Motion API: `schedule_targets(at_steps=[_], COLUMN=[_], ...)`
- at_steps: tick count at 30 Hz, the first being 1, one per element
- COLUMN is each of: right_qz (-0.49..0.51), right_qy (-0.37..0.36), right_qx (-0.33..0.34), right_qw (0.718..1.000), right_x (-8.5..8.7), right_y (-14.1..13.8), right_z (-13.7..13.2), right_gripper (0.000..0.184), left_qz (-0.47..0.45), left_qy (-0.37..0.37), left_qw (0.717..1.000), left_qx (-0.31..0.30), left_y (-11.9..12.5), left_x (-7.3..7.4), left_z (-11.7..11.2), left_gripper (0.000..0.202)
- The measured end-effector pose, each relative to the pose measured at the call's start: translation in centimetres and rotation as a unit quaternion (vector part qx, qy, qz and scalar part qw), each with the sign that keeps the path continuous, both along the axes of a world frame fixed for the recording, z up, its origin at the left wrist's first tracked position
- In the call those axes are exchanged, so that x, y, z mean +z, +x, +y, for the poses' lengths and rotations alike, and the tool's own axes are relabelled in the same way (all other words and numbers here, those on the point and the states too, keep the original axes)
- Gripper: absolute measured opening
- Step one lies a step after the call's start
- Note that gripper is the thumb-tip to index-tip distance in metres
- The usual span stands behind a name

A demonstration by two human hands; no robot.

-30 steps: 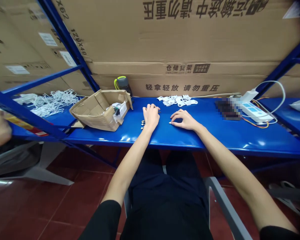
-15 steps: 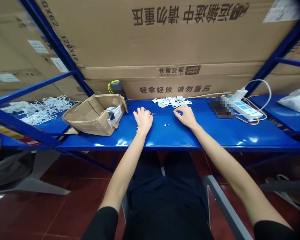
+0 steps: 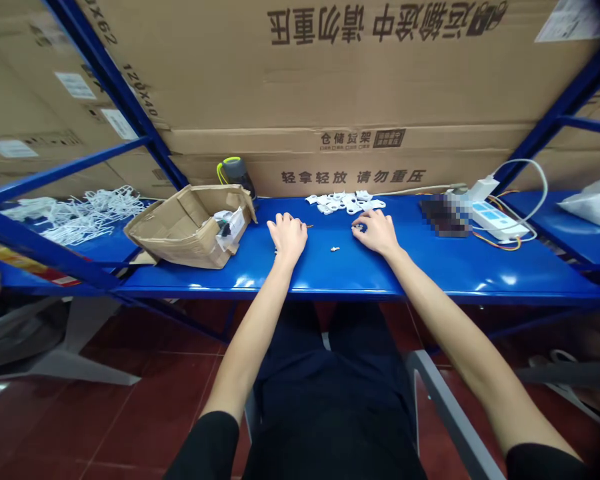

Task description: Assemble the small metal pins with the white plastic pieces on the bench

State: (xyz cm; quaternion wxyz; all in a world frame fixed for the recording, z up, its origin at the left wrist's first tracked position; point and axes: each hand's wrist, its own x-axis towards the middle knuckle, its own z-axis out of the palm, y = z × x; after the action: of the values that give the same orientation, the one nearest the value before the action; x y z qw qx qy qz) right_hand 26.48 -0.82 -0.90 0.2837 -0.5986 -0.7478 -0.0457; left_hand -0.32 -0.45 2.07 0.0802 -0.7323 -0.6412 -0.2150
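My left hand [image 3: 289, 237] rests palm down on the blue tabletop [image 3: 480, 267], its fingers spread and stretched forward. A thin brass-coloured piece [image 3: 309, 227] shows beside its fingertips, and tiny pieces peek out by its wrist side. To the right, my right hand [image 3: 379, 231] is curled low over the table, with thumb and forefinger closed around a small metal part [image 3: 359, 227]; its exact shape is partly hidden. Between the hands lies a small silvery metal piece [image 3: 335, 249]. Just beyond my right hand sits a loose pile of white plastic pieces with holes [image 3: 350, 203].
An open cardboard box [image 3: 180, 233] with small items stands at left, before a dark bottle [image 3: 237, 175]. White hooks [image 3: 90, 213] are heaped farther left. A power strip [image 3: 497, 220] with cables lies at right. Large cartons [image 3: 330, 87] wall the back.
My right hand has shifted slightly right and its fingers have curled more around the small metal part. My left hand stays nearly in place. The view has moved a little.
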Motion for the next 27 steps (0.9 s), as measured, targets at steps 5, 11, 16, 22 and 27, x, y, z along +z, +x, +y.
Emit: schedule_targets(at_steps=[5,11,16,22,27], right_qz=[0.0,0.003,0.007,0.036,0.011], right_qy=[0.018,0.009,0.011,-0.038,-0.083], right_qx=[0.014,0.014,0.024,0.219,0.275], right_qw=[1.0,1.0,1.0,0.974,0.958], right_x=[-0.4,-0.2,0.2,1.6,1.7], right_y=[0.2,0.0,-0.1,-1.2,-1.8], right_z=[0.4,0.3,0.0,-1.2,-1.4], right_gripper=[0.032,0.029,0.024,0.025,0.031], left_qz=[0.004,0.007,0.007,0.002,-0.005], left_qy=[-0.009,-0.011,-0.019,-0.032,-0.029], left_qw=[1.0,1.0,1.0,0.999,0.999], left_qx=[-0.001,-0.002,-0.003,-0.011,-0.027], left_y=[-0.1,-0.2,-0.3,-0.5,-0.4], left_x=[0.1,-0.2,-0.3,-0.4,-0.6], left_z=[0.0,0.2,0.3,0.6,0.7], left_gripper=[0.031,0.035,0.03,0.028,0.031])
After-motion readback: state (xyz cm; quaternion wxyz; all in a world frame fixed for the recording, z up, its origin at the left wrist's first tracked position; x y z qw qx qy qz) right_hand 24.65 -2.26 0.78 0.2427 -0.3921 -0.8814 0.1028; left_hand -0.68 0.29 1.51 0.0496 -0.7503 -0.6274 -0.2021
